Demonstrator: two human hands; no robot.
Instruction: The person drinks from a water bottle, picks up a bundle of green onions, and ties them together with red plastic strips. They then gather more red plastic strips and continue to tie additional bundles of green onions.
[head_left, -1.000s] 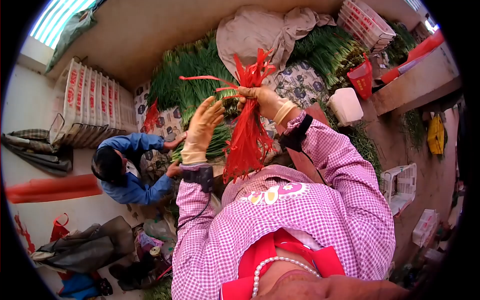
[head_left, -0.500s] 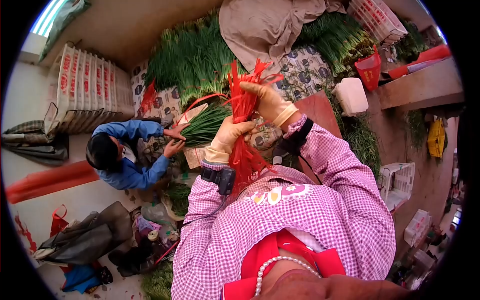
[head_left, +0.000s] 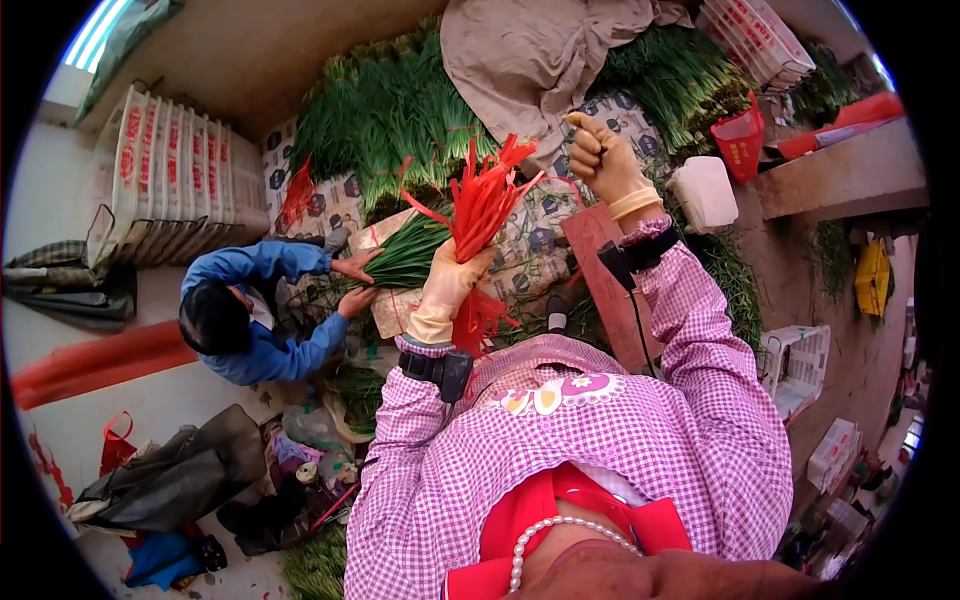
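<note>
Gripping the red tie bundle (head_left: 482,205) upright, the left hand (head_left: 445,290) clamps its fingers around the lower part. The right hand (head_left: 603,160), beside the bundle's fanned top, is curled shut, seemingly pinching one strand (head_left: 560,182).

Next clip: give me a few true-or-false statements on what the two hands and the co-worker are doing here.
1. The left hand grips a bundle of red strips. True.
2. The right hand is clamped on the same bundle. False: it is a closed fist, apart from the bundle and to its right.
3. Both hands wear gloves. True.
4. The co-worker in blue has both hands on a white crate. False: those hands are on a bunch of greens.
</note>
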